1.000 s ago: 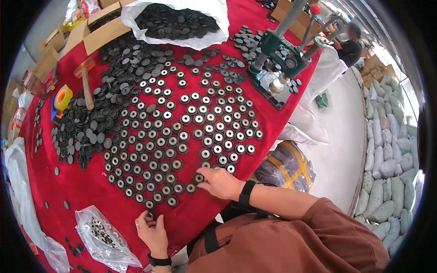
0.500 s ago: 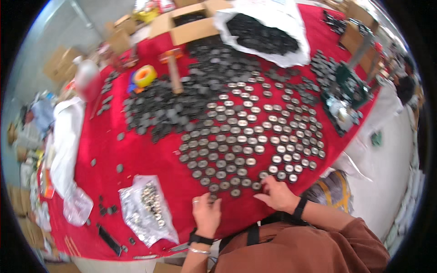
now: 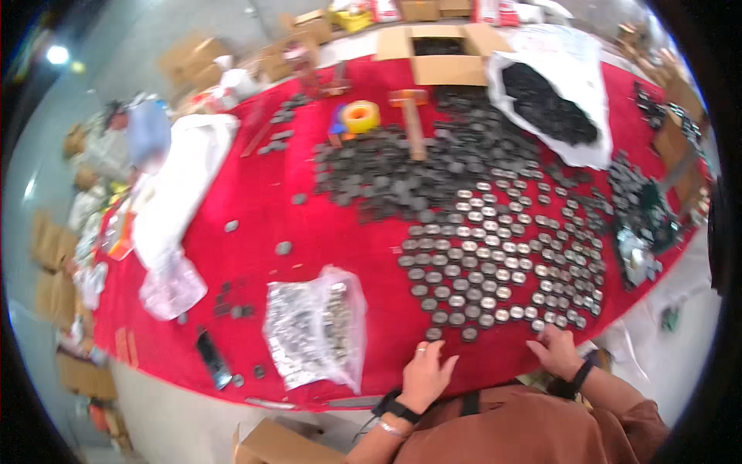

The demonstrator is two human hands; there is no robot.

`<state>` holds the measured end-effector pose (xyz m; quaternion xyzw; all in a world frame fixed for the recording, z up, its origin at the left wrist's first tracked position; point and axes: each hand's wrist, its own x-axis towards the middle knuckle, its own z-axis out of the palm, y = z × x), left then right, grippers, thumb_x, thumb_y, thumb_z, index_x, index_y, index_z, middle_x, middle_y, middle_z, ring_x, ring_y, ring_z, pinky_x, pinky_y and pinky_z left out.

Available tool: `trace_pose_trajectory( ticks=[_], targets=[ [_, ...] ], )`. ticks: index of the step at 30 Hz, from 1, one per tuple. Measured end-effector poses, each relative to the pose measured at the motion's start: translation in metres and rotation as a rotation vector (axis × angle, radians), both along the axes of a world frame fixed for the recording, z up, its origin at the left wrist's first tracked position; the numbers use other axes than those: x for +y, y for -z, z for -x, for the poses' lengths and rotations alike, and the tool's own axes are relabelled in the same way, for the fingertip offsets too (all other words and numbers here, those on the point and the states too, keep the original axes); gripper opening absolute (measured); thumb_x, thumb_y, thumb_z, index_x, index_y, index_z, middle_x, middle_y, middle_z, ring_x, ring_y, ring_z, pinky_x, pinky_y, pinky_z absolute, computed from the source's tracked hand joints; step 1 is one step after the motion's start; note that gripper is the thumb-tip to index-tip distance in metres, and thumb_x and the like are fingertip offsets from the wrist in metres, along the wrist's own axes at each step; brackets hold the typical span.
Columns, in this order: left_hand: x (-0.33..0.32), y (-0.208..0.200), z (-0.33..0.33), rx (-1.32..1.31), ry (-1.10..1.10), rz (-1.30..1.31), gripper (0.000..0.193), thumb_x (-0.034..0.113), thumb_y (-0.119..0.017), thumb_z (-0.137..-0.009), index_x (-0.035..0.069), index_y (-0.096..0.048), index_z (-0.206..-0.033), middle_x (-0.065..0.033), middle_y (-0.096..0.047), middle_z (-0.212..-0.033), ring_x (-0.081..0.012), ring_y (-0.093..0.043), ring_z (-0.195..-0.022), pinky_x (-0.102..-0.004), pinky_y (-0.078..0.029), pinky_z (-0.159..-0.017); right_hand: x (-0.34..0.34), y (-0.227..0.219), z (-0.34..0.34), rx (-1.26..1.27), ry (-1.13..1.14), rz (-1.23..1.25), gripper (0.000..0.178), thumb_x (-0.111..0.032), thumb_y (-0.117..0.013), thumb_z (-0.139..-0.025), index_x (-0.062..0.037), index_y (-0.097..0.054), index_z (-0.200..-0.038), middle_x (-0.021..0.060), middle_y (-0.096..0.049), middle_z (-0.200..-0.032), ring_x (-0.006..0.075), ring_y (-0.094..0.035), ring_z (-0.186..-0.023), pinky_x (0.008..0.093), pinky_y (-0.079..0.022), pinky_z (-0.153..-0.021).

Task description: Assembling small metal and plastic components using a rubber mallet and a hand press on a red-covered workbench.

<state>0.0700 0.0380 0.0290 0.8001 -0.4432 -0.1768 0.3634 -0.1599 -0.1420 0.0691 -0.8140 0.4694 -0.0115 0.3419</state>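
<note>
The metal-centred discs lie in a broad patch right of centre in the frame, flat and mostly in one layer, probably so that each face shows and can be reached singly. At the patch's lower edge, the left hand is spread, thumb apart from the fingers, its fingertips just beside the lowest disc; blur hides whether they touch. The right hand, farther right, also has its thumb held away from its fingers, near a disc at the border; I cannot tell whether it touches it. Each hand rests low over the red cloth, a position that seems to suit nudging discs from the near side. Above the patch, plain dark discs lie heaped, apparently loose stock, with a hammer over them and a yellow tape roll beside. At the upper right, a white sack gapes wide, likely for easy access to its black pieces. Lower left of the patch, a clear bag keeps small metal parts together.
</note>
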Motion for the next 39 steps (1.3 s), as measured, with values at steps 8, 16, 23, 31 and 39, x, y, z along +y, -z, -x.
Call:
trace_pose_trajectory(
  ticks=[8, 16, 23, 31, 39],
  targets=[
    [-0.041, 0.014, 0.03, -0.034, 0.422, -0.049, 0.021, 0.019, -0.074, -0.078, 0.006, -0.063, -0.091, -0.0117, -0.064, -0.08, -0.0307, -0.065, -0.071, -0.0404, -0.053, -0.058, -0.011, 0.022, 0.001, 0.07, 0.121, -0.09, 0.03, -0.03, -0.069, -0.085, -0.0005, -0.064, -0.089, 0.0203, -0.066, -0.078, 0.0361, -0.067, -0.077, 0.0425, -0.054, -0.068],
    [-0.081, 0.014, 0.036, -0.049, 0.388, -0.031, 0.02, 0.019, -0.069, -0.083, 0.004, -0.064, -0.095, -0.0152, -0.064, -0.085, -0.0351, -0.064, -0.074, -0.0437, -0.053, -0.063, -0.013, 0.021, -0.016, -0.239, -0.022, -0.067, 0.024, -0.02, -0.069, -0.084, -0.0016, -0.057, -0.093, 0.0176, -0.063, -0.083, 0.0358, -0.064, -0.077, 0.0423, -0.051, -0.066],
    [-0.094, -0.01, 0.058, -0.318, 0.537, 0.024, 0.064, 0.029, -0.078, -0.073, -0.003, -0.053, -0.123, -0.022, -0.051, -0.125, -0.0409, -0.051, -0.114, -0.0501, -0.045, -0.092, -0.014, 0.015, 0.094, -0.19, 0.084, 0.549, 0.061, -0.034, -0.077, -0.076, -0.0038, -0.053, -0.122, 0.0208, -0.054, -0.119, 0.0396, -0.053, -0.107, 0.0465, -0.046, -0.093],
    [-0.181, 0.002, 0.131, -0.467, 0.755, -0.133, 0.108, 0.058, -0.073, -0.07, -0.009, -0.029, -0.141, -0.0253, -0.022, -0.153, -0.0376, -0.018, -0.143, -0.0621, -0.009, -0.113, -0.079, 0.028, 0.151, 0.119, 0.081, 0.516, 0.108, -0.063, -0.072, -0.068, 0.0044, -0.03, -0.143, 0.0316, -0.025, -0.147, 0.0484, -0.022, -0.138, 0.0554, -0.022, -0.111],
    [-0.199, 0.008, 0.132, -0.627, 0.682, -0.278, 0.092, 0.068, -0.059, -0.076, 0.002, -0.043, -0.139, -0.0207, -0.025, -0.153, -0.0358, -0.018, -0.144, -0.0652, -0.006, -0.111, -0.109, 0.04, 0.12, 0.127, -0.148, 0.395, 0.105, -0.068, -0.064, -0.073, 0.0008, -0.03, -0.144, 0.0401, -0.02, -0.145, 0.0527, -0.017, -0.138, 0.0594, -0.017, -0.112]
  ],
)
